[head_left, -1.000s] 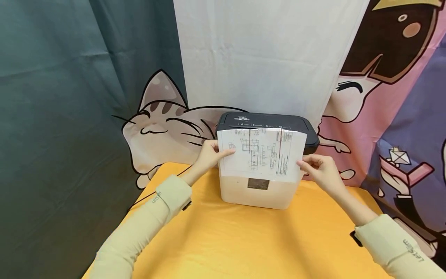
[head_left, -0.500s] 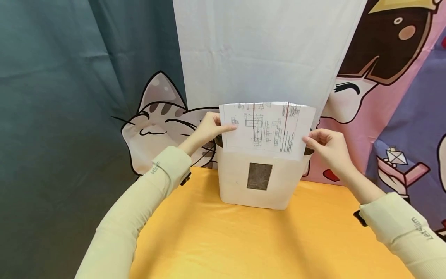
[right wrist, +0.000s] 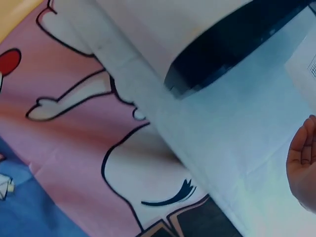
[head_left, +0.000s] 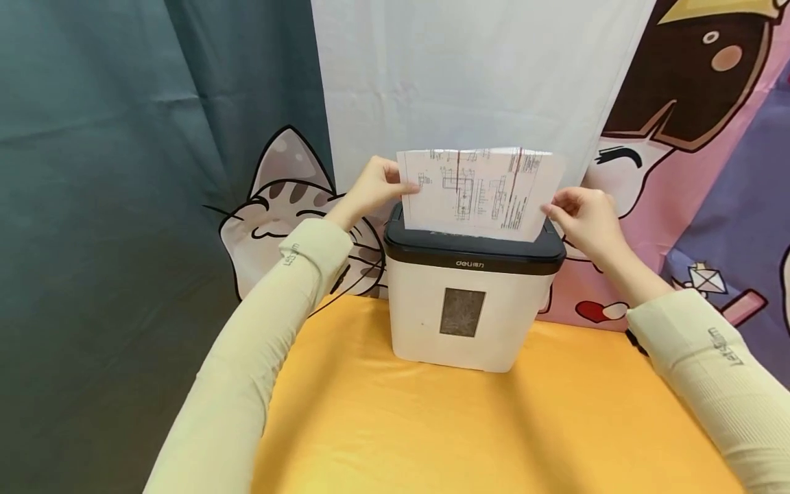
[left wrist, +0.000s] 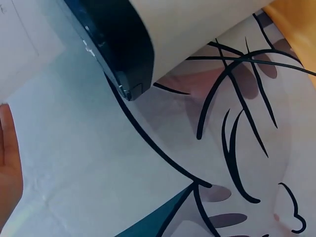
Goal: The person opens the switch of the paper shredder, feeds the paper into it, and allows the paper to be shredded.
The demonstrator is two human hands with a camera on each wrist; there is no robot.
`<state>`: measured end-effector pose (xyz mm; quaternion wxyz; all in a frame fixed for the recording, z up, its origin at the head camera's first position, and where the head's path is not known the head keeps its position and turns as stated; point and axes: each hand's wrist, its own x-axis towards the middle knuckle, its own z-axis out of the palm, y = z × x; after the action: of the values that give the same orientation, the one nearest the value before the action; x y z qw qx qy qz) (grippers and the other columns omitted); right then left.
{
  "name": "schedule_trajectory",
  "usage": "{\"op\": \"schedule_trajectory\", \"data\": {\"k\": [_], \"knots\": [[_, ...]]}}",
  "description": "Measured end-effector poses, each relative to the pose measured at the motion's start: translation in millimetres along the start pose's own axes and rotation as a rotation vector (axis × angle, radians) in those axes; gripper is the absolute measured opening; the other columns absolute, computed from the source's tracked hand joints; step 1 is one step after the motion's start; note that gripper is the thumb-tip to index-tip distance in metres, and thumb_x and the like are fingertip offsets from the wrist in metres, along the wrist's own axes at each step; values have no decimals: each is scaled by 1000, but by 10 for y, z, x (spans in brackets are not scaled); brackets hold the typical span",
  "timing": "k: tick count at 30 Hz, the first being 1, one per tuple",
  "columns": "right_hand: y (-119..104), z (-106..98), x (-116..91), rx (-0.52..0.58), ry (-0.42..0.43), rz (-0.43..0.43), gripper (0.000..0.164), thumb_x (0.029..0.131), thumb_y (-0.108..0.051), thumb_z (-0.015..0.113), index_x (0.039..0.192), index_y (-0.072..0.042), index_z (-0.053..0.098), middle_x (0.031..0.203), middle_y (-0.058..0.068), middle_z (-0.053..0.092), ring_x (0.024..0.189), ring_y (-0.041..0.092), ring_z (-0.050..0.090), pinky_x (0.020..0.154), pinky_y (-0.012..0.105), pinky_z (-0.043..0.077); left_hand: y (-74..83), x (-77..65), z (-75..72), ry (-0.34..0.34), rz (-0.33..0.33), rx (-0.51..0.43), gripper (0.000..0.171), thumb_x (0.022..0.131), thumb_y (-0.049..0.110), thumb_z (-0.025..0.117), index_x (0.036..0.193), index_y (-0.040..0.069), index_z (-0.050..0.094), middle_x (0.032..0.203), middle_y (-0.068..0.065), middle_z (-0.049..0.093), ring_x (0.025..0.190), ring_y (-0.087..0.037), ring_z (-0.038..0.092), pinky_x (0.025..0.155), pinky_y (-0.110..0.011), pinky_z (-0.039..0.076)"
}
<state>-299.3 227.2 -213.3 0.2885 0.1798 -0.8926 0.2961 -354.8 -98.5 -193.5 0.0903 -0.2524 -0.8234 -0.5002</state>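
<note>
Both hands hold a white paper sheet (head_left: 481,192) printed with line drawings, upright in front of and above the shredder (head_left: 407,309). The left hand (head_left: 378,186) pinches the sheet's left edge, thumb on the near face. At the right edge, the right hand (head_left: 583,214) pinches it between thumb and fingers. The shredder has a white bin, a black top marked "deli" and a small dark window. The paper covers the middle of its top, so the slot is hidden. In the wrist views only parts of the left hand (left wrist: 9,168) and right hand (right wrist: 303,163) show.
The shredder stands on a yellow-covered table (head_left: 395,425) near its back edge. A black cord (head_left: 345,291) runs off to its left. Behind hang a grey-green curtain (head_left: 123,171), a white cloth (head_left: 481,75) and printed cartoon cloths (head_left: 710,206).
Both hands have raised the paper from in front of the white bin to above the black top. The bin's window and the top's front band are uncovered now.
</note>
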Motion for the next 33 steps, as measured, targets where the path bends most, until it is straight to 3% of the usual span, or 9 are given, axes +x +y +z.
{"op": "schedule_trajectory", "data": {"k": [6,12,17,24,33], "knots": [[70,70,148,-57,4,25,13,87,-6,66,84,7,66,82,27,67,56,-8,43,52,8,32,-22,132,66,115,2,100,19,84,8,70,101,-1,71,101,-17,71,93,-23,68,80,-28,54],[213,222,224,-114,2,-9,11,86,-3,65,81,7,63,79,25,66,65,23,55,58,18,37,-152,179,184,221,-53,172,18,81,16,74,91,1,75,91,-14,73,85,-20,65,70,-24,46],[284,302,234,-125,-1,1,9,87,-1,64,82,8,63,79,26,64,68,31,56,61,32,39,-238,178,249,221,-72,198,18,80,16,75,90,1,75,92,-14,73,86,-22,67,70,-25,48],[331,365,213,-115,-4,7,10,87,-1,64,82,7,63,78,25,64,66,29,54,58,26,35,-307,190,297,229,-87,181,17,80,14,75,89,0,75,94,-14,73,86,-22,67,70,-25,48],[396,426,158,-109,-32,22,11,86,-2,65,80,7,64,76,24,64,66,30,55,60,32,39,-400,175,388,218,-106,210,20,82,15,73,93,-1,74,95,-15,73,86,-23,66,71,-26,49]]}}
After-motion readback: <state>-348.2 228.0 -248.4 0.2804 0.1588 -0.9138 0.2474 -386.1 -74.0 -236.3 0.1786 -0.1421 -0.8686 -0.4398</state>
